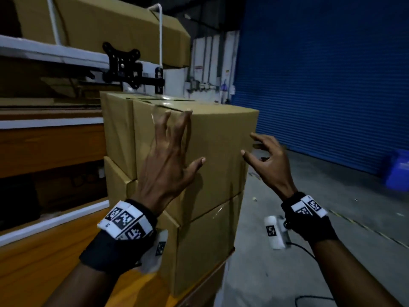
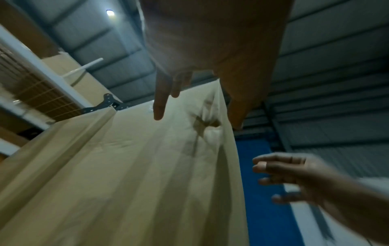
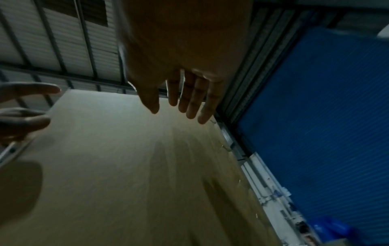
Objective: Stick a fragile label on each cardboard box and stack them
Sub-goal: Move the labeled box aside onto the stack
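Careful, left hand (image 1: 164, 167) fingers splayed on the top box (image 1: 212, 149), right hand (image 1: 269, 161) open alongside (no grip), so one shove tips the stack.

A large blue corrugated roller shutter (image 1: 321, 80) fills the right side of the room. Left of the shutter stands a white wall section (image 1: 210, 69) carrying pale vertical conduits and small fittings. Below the shutter spreads a grey concrete floor (image 1: 309, 218), and a blue plastic crate (image 1: 398, 171) sits on it at the shutter's foot. Far left of the shutter is wooden shelving with white edge rails (image 1: 51, 122), and a black metal mounting bracket (image 1: 124, 65) juts from its upper rail. Above the shutter runs a grey corrugated metal roof (image 2: 336, 66), with one small ceiling lamp (image 2: 110, 13) glowing well to the shutter's left.
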Demonstrator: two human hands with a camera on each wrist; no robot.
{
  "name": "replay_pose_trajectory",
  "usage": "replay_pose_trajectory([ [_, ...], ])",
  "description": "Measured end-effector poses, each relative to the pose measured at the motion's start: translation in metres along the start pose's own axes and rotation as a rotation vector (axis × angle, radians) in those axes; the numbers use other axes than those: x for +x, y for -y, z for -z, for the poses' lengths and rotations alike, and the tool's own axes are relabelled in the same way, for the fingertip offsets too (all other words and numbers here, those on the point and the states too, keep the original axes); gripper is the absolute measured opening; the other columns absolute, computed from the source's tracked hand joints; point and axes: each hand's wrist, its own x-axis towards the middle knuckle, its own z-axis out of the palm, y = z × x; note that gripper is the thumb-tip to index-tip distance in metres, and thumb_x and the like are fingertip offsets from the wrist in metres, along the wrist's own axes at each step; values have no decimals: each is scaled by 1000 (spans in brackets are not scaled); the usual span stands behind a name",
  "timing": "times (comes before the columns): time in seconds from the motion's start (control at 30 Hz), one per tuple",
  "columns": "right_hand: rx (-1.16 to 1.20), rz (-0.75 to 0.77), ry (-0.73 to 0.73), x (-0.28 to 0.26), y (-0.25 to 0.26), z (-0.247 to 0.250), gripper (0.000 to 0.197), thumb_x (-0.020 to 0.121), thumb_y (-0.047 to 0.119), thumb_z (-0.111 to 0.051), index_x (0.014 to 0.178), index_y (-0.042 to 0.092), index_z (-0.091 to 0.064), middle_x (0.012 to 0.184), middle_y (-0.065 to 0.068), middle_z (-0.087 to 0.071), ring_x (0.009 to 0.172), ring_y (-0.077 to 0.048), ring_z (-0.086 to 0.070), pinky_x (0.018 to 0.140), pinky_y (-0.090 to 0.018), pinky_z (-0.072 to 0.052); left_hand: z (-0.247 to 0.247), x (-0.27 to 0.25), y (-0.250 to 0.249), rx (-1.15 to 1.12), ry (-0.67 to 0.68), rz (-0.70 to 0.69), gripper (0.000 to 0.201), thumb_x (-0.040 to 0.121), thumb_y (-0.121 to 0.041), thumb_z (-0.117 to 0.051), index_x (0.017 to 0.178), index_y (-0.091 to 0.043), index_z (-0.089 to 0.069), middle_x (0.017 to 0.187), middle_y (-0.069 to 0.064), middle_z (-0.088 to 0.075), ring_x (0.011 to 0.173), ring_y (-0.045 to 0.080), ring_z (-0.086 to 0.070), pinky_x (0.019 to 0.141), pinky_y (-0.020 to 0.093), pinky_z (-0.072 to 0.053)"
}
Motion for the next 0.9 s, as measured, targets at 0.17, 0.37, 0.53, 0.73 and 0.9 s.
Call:
replay_pose_trajectory([
  [0.17,120,-63,191,61,-38,7,106,68,55,-80,156,33,-25,156,-5,-21,141,-21,-32,114,-41,-36,-5,18,-33,212,28,154,99,77,-45,-79,150,-42,-13,160,11,-7,127,42,-46,76,36,-52],
  [0.37,363,-52,363,85,-45,3,103,71,33,-87,153,35,-25,147,8,-35,133,-14,-40,106,-37,-45,-7,21,-49,210,-6,276,94,73,-33,-84,146,-34,-24,156,10,-24,118,38,-55,84,42,-55],
  [0.53,390,39,296,65,-25,6,95,69,40,-87,146,37,-30,132,32,-39,115,15,-46,91,-10,-44,16,10,-53,160,-86,246,92,69,-25,-87,142,-23,-33,145,3,-39,113,16,-49,81,28,-51],
  [0.73,400,132,190,21,40,6,102,70,50,-86,152,30,-27,153,8,-36,137,-12,-41,106,-48,-47,81,-41,-57,151,-171,185,89,69,-33,-81,142,-21,-31,146,-1,-36,121,18,-46,77,27,-53],
  [0.9,413,179,225,-26,125,-23,103,72,47,-85,154,25,-26,155,0,-36,137,-19,-43,104,-49,-49,161,-103,-34,131,-239,226,88,69,-36,-84,139,-16,-34,140,-17,-35,125,22,-48,84,48,-59],
])
